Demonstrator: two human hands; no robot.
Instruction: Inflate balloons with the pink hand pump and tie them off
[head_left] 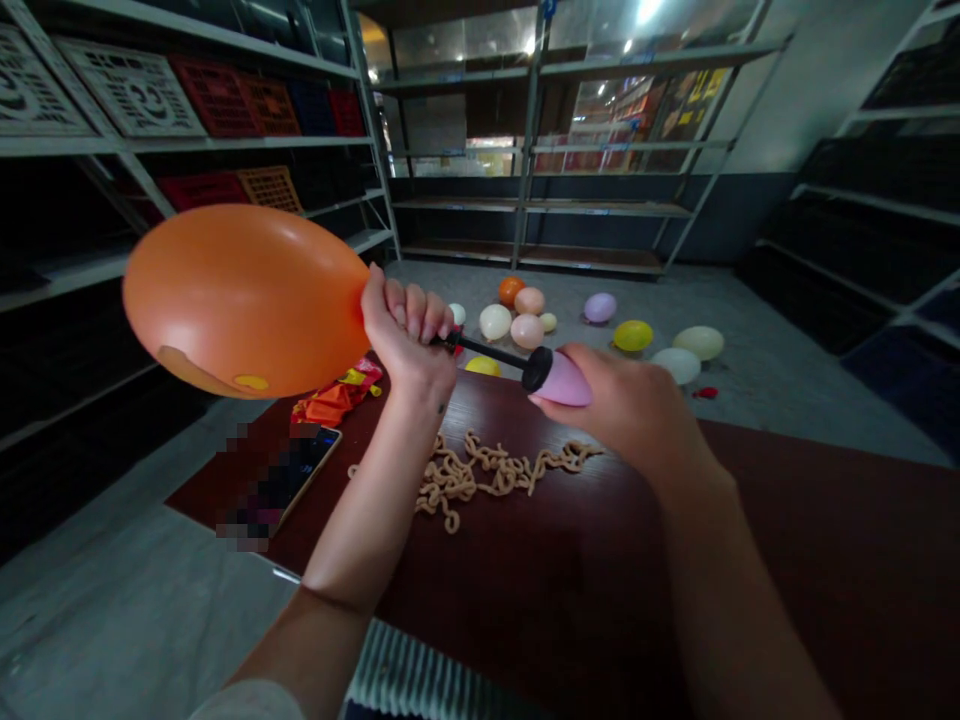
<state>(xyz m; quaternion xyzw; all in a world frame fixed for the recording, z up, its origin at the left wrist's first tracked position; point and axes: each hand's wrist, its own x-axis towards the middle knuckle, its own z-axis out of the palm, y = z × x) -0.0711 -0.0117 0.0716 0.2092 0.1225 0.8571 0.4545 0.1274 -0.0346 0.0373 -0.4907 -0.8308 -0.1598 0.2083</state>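
A large inflated orange balloon (247, 300) is at the left, its neck inside my left hand (409, 325). The fingers of that hand are wrapped round the balloon's neck and the black nozzle end of a hand pump. My right hand (637, 410) is closed round the pump's pink body (566, 380). A black rod runs between the two hands above the dark red table (525, 560). Below it, a tangle of beige curly strands (480, 475) lies on the tabletop.
A phone (300, 475) and a pile of orange and red packets (330, 400) lie on the table's left part. Beyond it, several balloons (527, 330) rest on the grey floor. Metal shelves (600, 208) stand behind, with crates (217, 95) at the left.
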